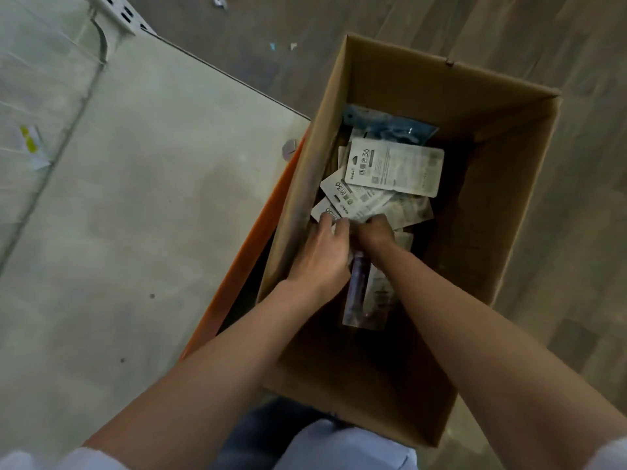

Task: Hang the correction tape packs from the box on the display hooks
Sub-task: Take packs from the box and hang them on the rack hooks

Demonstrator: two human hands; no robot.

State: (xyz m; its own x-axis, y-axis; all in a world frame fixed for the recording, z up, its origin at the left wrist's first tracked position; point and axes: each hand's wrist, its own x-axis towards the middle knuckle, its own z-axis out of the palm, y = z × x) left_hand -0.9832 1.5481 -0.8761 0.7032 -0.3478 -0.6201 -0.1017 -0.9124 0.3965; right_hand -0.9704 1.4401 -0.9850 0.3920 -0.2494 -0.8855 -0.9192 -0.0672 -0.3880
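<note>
An open cardboard box stands on the floor and holds several correction tape packs. The topmost pack lies face down, white with printed text. More packs fan out under it. Both my hands reach down into the box. My left hand has its fingertips on the packs at the box's left wall. My right hand is curled round a bundle of packs, and a purple-tinted pack lies between my wrists. No display hooks are in view.
A pale shelf base with an orange edge runs along the left of the box. A slotted white upright stands at top left. A dark blue bag lies at the far end inside the box. Wood-look floor surrounds it.
</note>
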